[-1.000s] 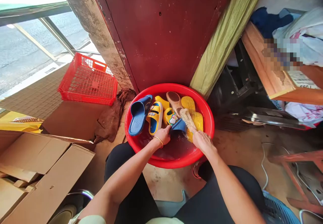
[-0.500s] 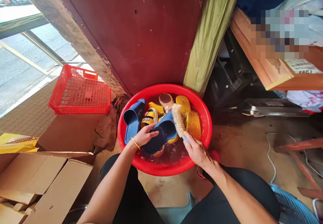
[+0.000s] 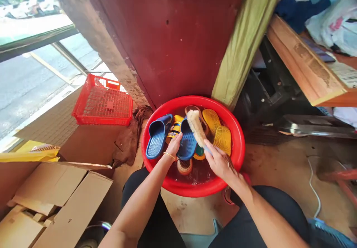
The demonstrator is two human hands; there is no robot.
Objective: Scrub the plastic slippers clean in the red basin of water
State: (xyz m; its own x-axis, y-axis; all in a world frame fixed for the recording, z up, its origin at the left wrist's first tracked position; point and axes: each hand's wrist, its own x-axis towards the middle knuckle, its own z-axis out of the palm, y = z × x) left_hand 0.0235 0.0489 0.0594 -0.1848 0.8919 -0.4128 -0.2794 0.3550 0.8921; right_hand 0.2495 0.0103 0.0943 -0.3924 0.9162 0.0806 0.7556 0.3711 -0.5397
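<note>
My left hand (image 3: 174, 146) grips the edge of a blue slipper (image 3: 186, 143), whose ribbed footbed faces up. In my right hand (image 3: 219, 161) is the handle of a scrubbing brush (image 3: 196, 127) with pale bristles; its head overlaps the slipper's right side in view, and I cannot tell whether they touch. Both are over a red basin (image 3: 192, 191) of dark water. A second blue slipper (image 3: 156, 138) leans at the basin's left. Yellow slippers (image 3: 222, 138) lie on the right, with a yellow strapped sandal (image 3: 174, 129) between the blue ones. A tan shoe (image 3: 184, 167) shows near the front.
A red plastic crate (image 3: 104, 102) stands on cardboard at the left, beside a brown cloth (image 3: 126, 143). Cardboard boxes (image 3: 55, 199) lie front left. A maroon door panel (image 3: 170, 47) rises behind the basin; a wooden table (image 3: 309, 65) is at the right.
The held blue slipper has turned from lying slantwise to upright in view, with its ribbed footbed now showing. The brush stays close to it. The whole view has shifted slightly.
</note>
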